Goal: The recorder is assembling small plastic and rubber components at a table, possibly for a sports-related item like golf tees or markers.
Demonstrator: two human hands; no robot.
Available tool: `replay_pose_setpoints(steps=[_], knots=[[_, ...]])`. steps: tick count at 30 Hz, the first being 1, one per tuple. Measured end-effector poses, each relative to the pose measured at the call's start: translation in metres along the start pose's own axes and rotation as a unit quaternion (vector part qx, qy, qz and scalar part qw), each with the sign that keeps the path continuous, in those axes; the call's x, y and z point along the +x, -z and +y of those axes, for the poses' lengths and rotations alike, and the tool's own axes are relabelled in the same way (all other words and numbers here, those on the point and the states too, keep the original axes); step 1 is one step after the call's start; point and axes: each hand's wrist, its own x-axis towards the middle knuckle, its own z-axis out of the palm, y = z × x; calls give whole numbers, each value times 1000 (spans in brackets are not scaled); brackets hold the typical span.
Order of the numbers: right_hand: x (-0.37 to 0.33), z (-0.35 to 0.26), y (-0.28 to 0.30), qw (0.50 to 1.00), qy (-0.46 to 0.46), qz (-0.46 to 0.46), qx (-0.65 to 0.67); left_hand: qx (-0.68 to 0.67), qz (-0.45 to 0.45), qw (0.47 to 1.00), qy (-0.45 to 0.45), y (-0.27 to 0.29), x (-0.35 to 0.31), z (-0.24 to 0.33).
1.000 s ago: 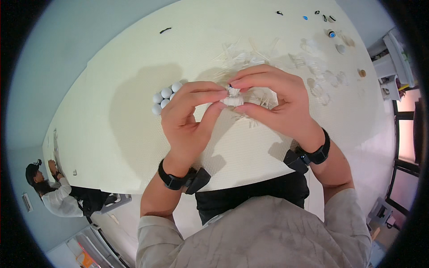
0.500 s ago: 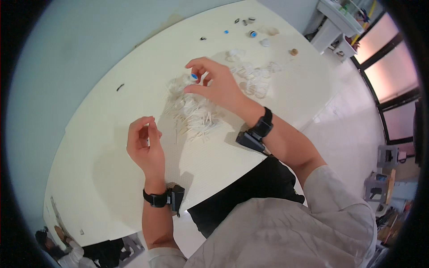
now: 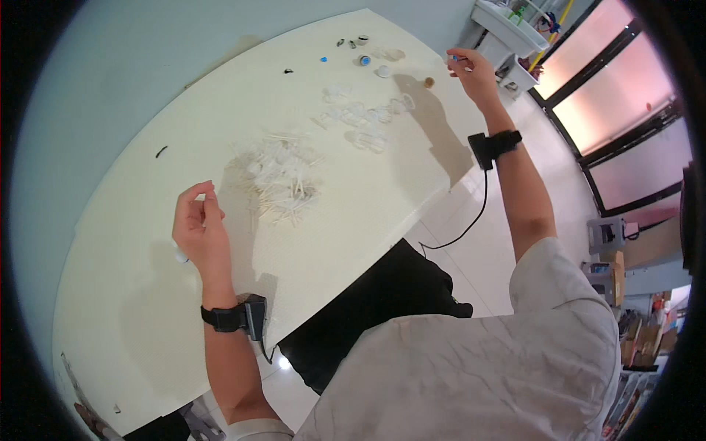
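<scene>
My right hand (image 3: 474,76) is raised over the far right edge of the table, its fingers closed on a small blue piece (image 3: 457,58) whose kind I cannot make out. My left hand (image 3: 197,224) hovers above the table at the left, fingers curled and thumb near the fingertips; whether anything is in them is hidden. Beside it, partly covered by the wrist, a small whitish round thing (image 3: 181,255) shows. To the right of that hand lies a loose pile of white cotton swabs (image 3: 283,195) mixed with clear plastic bits.
Clear plastic pieces (image 3: 360,117) are scattered on the white table (image 3: 331,257) beyond the pile. Farther back lie a blue-centred round piece (image 3: 365,61), a white disc (image 3: 383,71), a brown cap-like piece (image 3: 429,82) and small dark bits. A white sink (image 3: 515,26) stands past the far right corner.
My right hand has moved from over the swab pile to the far right, carrying the small blue piece. My left hand keeps its curled pose. The view has shifted slightly to the right.
</scene>
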Motion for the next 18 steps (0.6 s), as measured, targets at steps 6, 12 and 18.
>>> replay_pose_setpoints(steps=[6, 12, 18], knots=[[1, -3, 7, 979, 70, -62, -179, 4, -7, 1000, 25, 2, -5, -3], [8, 4, -5, 957, 87, -148, -234, -2, -22, 999, 28, 3, -5, -6], [1, -10, -9, 960, 48, -158, -226, -14, -12, 1000, 13, 4, -3, -5]])
